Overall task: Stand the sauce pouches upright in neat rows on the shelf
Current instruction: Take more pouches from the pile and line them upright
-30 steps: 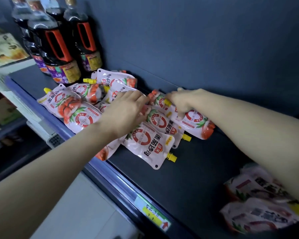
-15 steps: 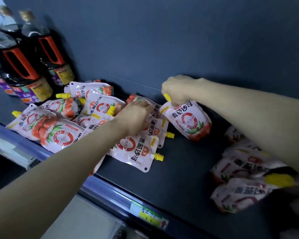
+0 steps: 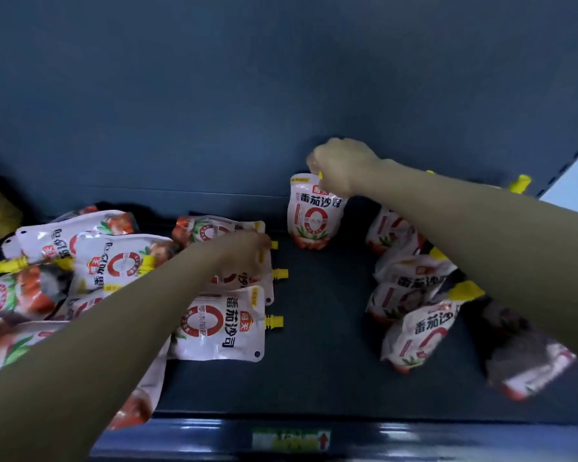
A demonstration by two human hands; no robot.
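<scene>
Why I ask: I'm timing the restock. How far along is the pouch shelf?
Roughly midway at best. Done: the pouches on the right look roughly stood up, though they are blurred. In hand: the right hand holds the upright pouch by its top near the back wall, and the left hand touches the flat pouches. Left: that whole pile lies flat on the shelf.

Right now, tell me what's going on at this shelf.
A person is sorting sauce pouches. The right grip holds one pouch upright by its top, at the back of the shelf. The left grip touches a flat pouch in the jumbled pile at left. More pouches lean together at right.
</scene>
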